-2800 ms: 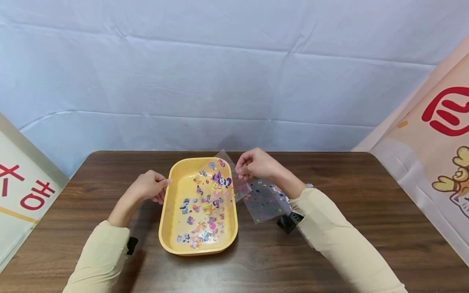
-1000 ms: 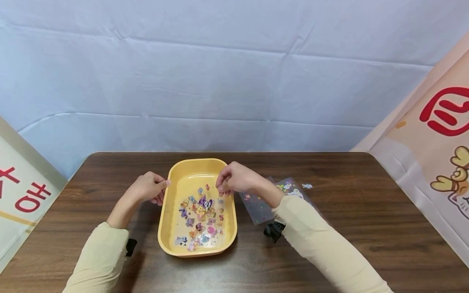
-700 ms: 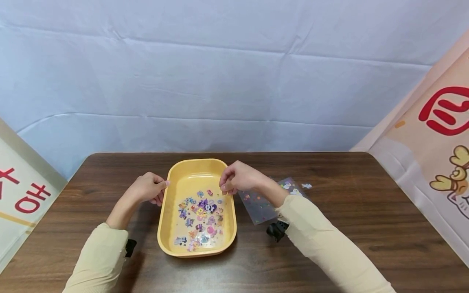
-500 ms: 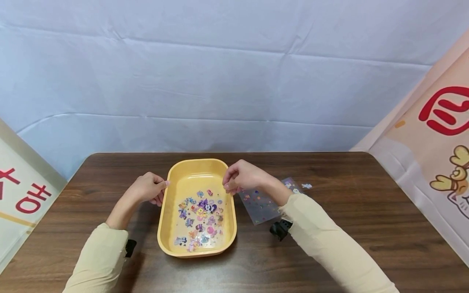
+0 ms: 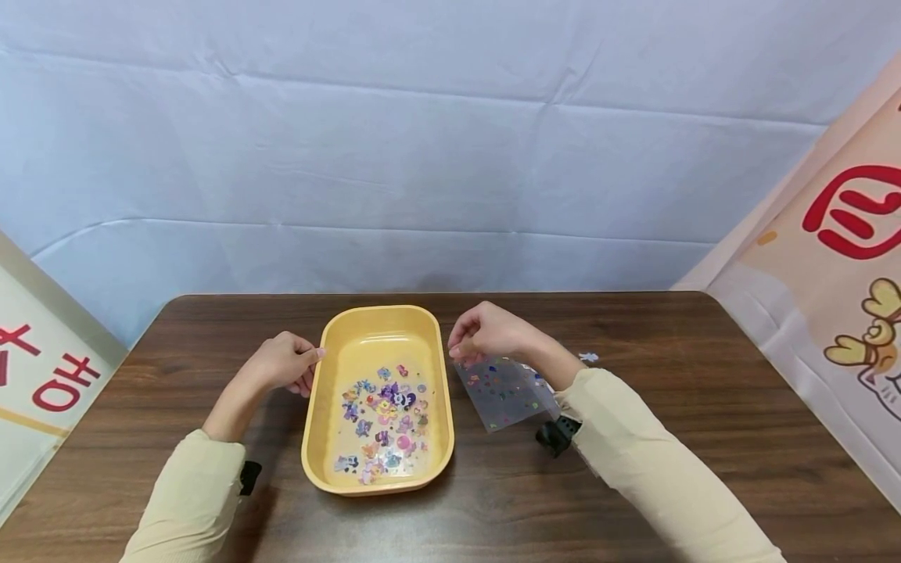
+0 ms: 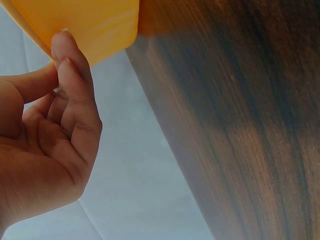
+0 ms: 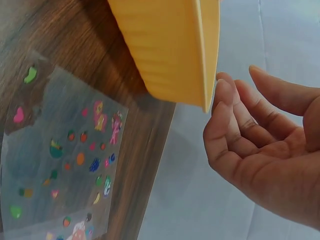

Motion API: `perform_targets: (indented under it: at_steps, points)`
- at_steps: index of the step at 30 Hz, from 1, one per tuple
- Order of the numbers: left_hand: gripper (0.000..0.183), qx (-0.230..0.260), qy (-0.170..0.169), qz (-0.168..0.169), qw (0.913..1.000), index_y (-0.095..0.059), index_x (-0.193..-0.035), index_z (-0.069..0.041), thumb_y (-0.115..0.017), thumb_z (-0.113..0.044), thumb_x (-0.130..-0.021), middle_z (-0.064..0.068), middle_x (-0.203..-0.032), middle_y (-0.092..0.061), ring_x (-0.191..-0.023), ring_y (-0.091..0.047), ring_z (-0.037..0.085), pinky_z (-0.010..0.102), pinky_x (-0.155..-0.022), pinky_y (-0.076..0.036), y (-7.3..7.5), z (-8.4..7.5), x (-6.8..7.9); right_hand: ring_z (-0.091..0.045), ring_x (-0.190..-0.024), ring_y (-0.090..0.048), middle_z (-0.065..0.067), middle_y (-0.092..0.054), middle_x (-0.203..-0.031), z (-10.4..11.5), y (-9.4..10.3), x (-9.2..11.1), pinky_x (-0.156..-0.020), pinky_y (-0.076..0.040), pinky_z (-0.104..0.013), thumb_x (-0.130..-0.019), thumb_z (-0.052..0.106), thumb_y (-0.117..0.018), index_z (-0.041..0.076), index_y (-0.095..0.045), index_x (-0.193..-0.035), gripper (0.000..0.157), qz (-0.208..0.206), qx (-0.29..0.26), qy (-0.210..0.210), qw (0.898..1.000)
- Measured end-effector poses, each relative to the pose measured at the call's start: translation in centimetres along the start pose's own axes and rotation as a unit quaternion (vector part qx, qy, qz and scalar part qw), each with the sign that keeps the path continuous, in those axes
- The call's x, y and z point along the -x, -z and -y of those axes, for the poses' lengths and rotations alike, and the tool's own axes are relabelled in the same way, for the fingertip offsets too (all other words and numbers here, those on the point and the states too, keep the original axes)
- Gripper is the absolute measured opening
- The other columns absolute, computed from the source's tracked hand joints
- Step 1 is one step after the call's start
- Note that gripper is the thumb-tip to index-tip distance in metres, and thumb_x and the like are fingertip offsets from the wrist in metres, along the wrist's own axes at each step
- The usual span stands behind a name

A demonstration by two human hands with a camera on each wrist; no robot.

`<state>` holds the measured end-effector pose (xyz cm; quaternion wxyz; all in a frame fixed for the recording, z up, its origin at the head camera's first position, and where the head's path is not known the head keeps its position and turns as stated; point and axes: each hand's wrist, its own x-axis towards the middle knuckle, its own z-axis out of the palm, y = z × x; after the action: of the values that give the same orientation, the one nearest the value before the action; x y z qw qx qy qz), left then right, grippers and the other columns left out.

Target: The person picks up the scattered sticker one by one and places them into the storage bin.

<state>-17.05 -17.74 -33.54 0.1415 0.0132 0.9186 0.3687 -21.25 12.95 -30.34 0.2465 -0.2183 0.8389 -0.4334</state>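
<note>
The yellow tray (image 5: 359,352) sits between both sets of fingers, bright stickers (image 5: 385,408) inside. The left hand (image 5: 283,361) pinches its rim; the right hand (image 5: 489,331), fingers loosely bent around nothing, hovers just beside the opposite rim. Near those fingers a clear printed sheet (image 5: 503,395) lies on the wooden table (image 5: 704,383); how far it runs beneath the forearm, I can't quite tell.

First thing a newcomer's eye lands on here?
Probably the bright yellow, rounded-rectangular tray on the dark brown wood-grain table, with colourful cartoon stickers toward its near end. Next, the bare left hand pinching its left rim and the bare right hand, holding nothing, just off its right rim. Then the large red characters on the peach banner at far right.
</note>
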Motion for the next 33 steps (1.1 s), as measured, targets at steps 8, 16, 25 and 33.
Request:
perform_targets:
  at_steps: [8,16,25,33]
  points:
    - [0.032,0.000,0.002,-0.002,1.0000,-0.064,-0.080,0.004,-0.046,-0.016,-0.096,0.004,-0.056,-0.058,-0.051,-0.060,0.015,0.035,-0.055,-0.053,-0.1,0.0,0.1,-0.023,-0.070,-0.065,-0.013,-0.065,-0.079,-0.7,0.9,0.5,-0.065,-0.054,-0.034,-0.083,0.001,-0.064,-0.004,-0.063,-0.087,0.006,-0.007,-0.022,-0.025,0.999]
    - [0.032,0.006,0.003,0.001,1.0000,-0.064,-0.080,0.005,-0.046,-0.016,-0.096,0.005,-0.056,-0.058,-0.050,-0.060,0.016,0.035,-0.054,-0.053,-0.1,-0.1,0.1,-0.025,-0.069,-0.063,-0.011,-0.064,-0.077,-1.6,1.8,0.9,-0.059,-0.050,-0.030,-0.083,0.003,-0.065,-0.003,-0.064,-0.088,0.008,-0.019,-0.007,-0.033,0.999]
    - [0.032,0.000,0.000,-0.003,1.0000,-0.065,-0.081,0.005,-0.046,-0.016,-0.096,0.005,-0.056,-0.058,-0.050,-0.060,0.016,0.035,-0.054,-0.053,-0.1,-0.1,0.1,-0.033,-0.075,-0.061,-0.014,-0.064,-0.080,-2.7,2.8,1.2,-0.065,-0.051,-0.038,-0.084,0.006,-0.064,-0.002,-0.065,-0.089,0.009,-0.031,0.003,-0.052,0.998]
    - [0.032,0.000,0.003,-0.005,1.0000,-0.065,-0.081,0.005,-0.046,-0.016,-0.096,0.006,-0.057,-0.059,-0.050,-0.060,0.016,0.035,-0.054,-0.053,-0.1,-0.1,0.1,-0.023,-0.066,-0.059,-0.015,-0.063,-0.078,-3.8,3.6,1.4,-0.057,-0.048,-0.030,-0.084,0.005,-0.064,-0.004,-0.064,-0.087,0.009,-0.038,-0.013,-0.060,0.997]
